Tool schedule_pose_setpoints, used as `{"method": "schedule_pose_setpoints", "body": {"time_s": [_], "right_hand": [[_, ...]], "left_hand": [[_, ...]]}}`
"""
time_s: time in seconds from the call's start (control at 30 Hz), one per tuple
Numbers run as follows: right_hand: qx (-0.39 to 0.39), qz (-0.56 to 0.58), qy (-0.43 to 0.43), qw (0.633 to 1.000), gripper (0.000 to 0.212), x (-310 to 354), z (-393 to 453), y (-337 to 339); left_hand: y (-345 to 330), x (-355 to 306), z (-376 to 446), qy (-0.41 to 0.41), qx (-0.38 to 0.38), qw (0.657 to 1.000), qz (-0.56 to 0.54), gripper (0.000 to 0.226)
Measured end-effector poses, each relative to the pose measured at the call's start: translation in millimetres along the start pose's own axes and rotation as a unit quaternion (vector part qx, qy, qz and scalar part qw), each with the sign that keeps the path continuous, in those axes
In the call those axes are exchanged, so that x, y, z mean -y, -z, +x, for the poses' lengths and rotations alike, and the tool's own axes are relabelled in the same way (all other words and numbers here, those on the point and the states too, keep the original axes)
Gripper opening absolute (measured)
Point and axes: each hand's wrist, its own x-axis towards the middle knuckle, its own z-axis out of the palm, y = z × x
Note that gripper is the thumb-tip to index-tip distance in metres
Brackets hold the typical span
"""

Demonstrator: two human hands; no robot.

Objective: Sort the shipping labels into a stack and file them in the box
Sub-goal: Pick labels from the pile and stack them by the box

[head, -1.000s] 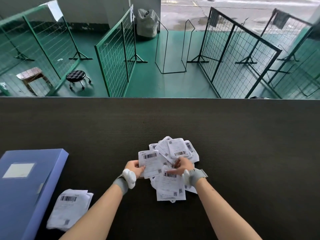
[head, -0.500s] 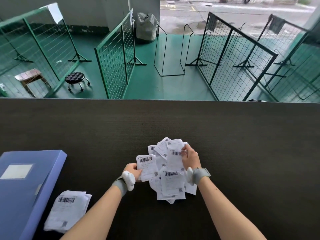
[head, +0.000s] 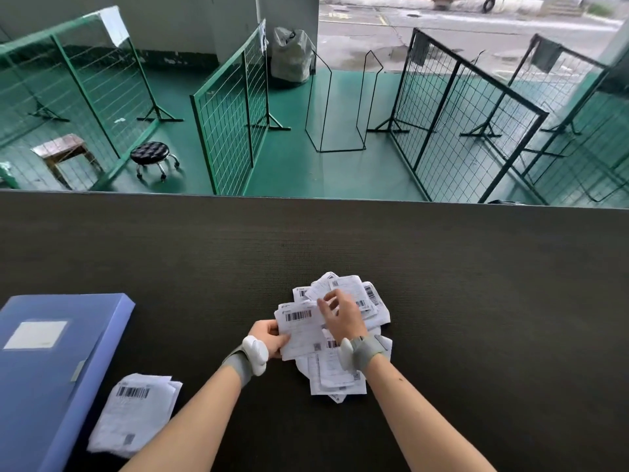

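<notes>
A loose heap of shipping labels (head: 343, 376) lies on the dark table (head: 476, 301) at its near centre, sheets fanned toward twelve and six o'clock. The left hand (head: 269, 337) pinches one label (head: 299, 330) by its nine-o'clock edge, long axis running twelve to six. The right hand (head: 342, 318) hovers over the heap, fingers loosely curled and spread. A small stack (head: 134, 413) and the blue box (head: 51, 369) lie at eight o'clock.

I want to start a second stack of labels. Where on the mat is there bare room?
Bare black mat lies right of the loose pile of white shipping labels, and beyond it toward the far edge. A strip separates the pile from the small white label stack. It is crowded beside the blue file box.
</notes>
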Motion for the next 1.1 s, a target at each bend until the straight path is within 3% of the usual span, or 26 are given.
{"method": "schedule_pose_setpoints", "body": {"time_s": [0.07, 0.2, 0.23, 0.4, 0.53, 0.63, 0.73, 0.8, 0.9, 0.97, 1.1], "right_hand": [[0.017, -0.05, -0.059, 0.997, 0.036, -13.9, 4.8, 6.8], [0.15, -0.163, -0.14, 0.965, 0.09, -49.9, 1.0, 13.3], [0.158, -0.176, -0.137, 0.962, 0.094, -56.6, -0.6, 13.0], [0.116, -0.121, -0.134, 0.977, 0.046, -69.5, -2.3, 12.7], [0.022, -0.101, -0.109, 0.989, 0.02, -67.4, 1.4, 21.3], [-0.039, 0.026, -0.073, 0.996, 0.004, -48.6, 3.3, 35.0], [-0.064, 0.151, -0.065, 0.984, 0.006, -26.4, 4.5, 39.7], [-0.023, 0.184, -0.062, 0.981, 0.007, -16.4, 4.7, 32.5], [0.046, 0.184, -0.05, 0.981, 0.01, -4.2, 1.2, 15.0], [0.052, 0.161, -0.037, 0.985, 0.014, 0.4, -2.4, 2.4], [0.042, 0.163, -0.047, 0.985, 0.026, 7.7, -5.9, -4.7]], "left_hand": [[6.0, 3.1, 2.3, 0.012, -0.034, 0.999, 0.001, 0.012], [16.8, 10.2, 7.5, 0.03, -0.066, 0.997, 0.009, 0.018], [17.5, 11.2, 8.1, 0.032, -0.068, 0.997, 0.013, 0.02], [10.6, 5.7, 3.8, 0.029, -0.058, 0.998, 0.018, 0.021], [9.5, 6.0, 5.3, 0.026, -0.066, 0.997, 0.026, 0.019], [9.2, 6.1, 3.6, 0.027, -0.061, 0.997, 0.03, 0.017], [8.7, 2.9, 1.5, 0.034, -0.033, 0.999, 0.0, 0.023], [5.3, -0.8, -3.5, 0.031, -0.005, 0.999, -0.027, 0.026], [0.6, -5.0, -11.2, 0.013, 0.04, 0.997, -0.061, 0.022], [0.0, -8.5, -14.0, 0.006, 0.06, 0.996, -0.07, 0.022], [4.4, -10.7, -12.5, 0.0, 0.023, 0.999, -0.038, 0.018]]}}
